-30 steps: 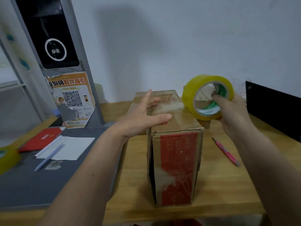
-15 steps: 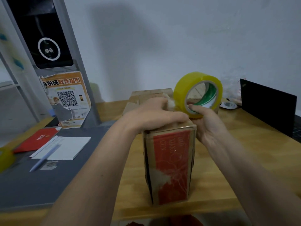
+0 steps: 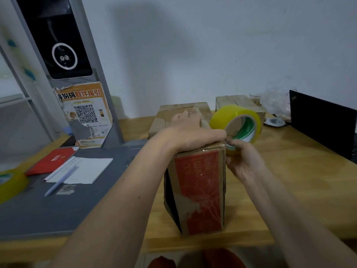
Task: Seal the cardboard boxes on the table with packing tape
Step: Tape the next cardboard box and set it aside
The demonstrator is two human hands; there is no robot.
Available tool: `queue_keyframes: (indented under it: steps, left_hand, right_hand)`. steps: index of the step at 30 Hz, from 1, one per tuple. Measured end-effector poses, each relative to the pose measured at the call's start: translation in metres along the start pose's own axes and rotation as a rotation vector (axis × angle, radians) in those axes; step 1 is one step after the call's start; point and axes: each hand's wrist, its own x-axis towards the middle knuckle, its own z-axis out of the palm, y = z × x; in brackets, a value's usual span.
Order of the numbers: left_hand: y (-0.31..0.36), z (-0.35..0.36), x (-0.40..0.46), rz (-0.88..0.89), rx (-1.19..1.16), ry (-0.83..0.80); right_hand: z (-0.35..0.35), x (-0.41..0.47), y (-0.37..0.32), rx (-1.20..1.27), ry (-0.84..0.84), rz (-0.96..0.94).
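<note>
Left edge of the wooden tabletop (image 3: pixel 289 176): a second yellow tape roll (image 3: pixel 9 184), a red booklet (image 3: pixel 52 161), and a white notepad (image 3: pixel 85 169) bearing a pale pen (image 3: pixel 59 181), all on a grey mat (image 3: pixel 58 213). Centre, reaching the front edge: a tall brown cardboard box with a red printed panel (image 3: pixel 199 192); the left hand (image 3: pixel 193 132) lies flat on its top, fingers extended, pressing. Right of the box top: a yellow packing-tape roll (image 3: pixel 235 122), the right hand (image 3: pixel 243 161) gripping its rim with curled fingers. Rear: a smaller cardboard box (image 3: pixel 237 102). Right edge: a black laptop lid (image 3: pixel 324 124).
</note>
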Motion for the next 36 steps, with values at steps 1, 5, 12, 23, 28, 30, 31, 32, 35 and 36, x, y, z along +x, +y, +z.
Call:
queue_keyframes:
  steps: [1, 5, 12, 23, 28, 30, 31, 32, 35, 36]
  left_hand:
    - [0.0, 0.0, -0.002, -0.009, -0.022, 0.018]
    - [-0.012, -0.004, -0.008, -0.082, -0.098, 0.063]
    - [-0.038, -0.016, -0.008, -0.173, -0.349, 0.032]
    - [-0.085, 0.033, -0.005, -0.006, -1.167, 0.296]
    - [-0.103, 0.087, -0.015, 0.001, -1.301, 0.236]
    - [-0.111, 0.102, -0.019, -0.023, -1.313, 0.178]
    - [-0.115, 0.109, -0.021, -0.058, -1.317, 0.159]
    - [-0.119, 0.115, -0.023, -0.098, -1.321, 0.135]
    - [-0.132, 0.13, -0.027, -0.15, -1.218, 0.1]
    - [-0.134, 0.132, -0.028, -0.133, -1.174, 0.096]
  right_hand:
    - [-0.001, -0.001, 0.004, 0.011, -0.003, 0.013]
    - [0.006, -0.005, -0.003, -0.035, -0.016, -0.035]
    - [0.033, -0.013, -0.014, -0.23, -0.015, -0.128]
    - [0.075, -0.014, -0.017, -0.583, -0.113, -0.319]
    - [0.061, -0.01, 0.027, -0.814, -0.1, -0.277]
    - [0.059, -0.008, 0.043, -0.912, -0.103, -0.299]
    - [0.058, -0.006, 0.05, -0.961, -0.107, -0.305]
    - [0.058, -0.005, 0.057, -1.005, -0.112, -0.3]
    - [0.055, -0.002, 0.079, -1.138, -0.139, -0.295]
    - [0.054, -0.002, 0.083, -1.162, -0.139, -0.293]
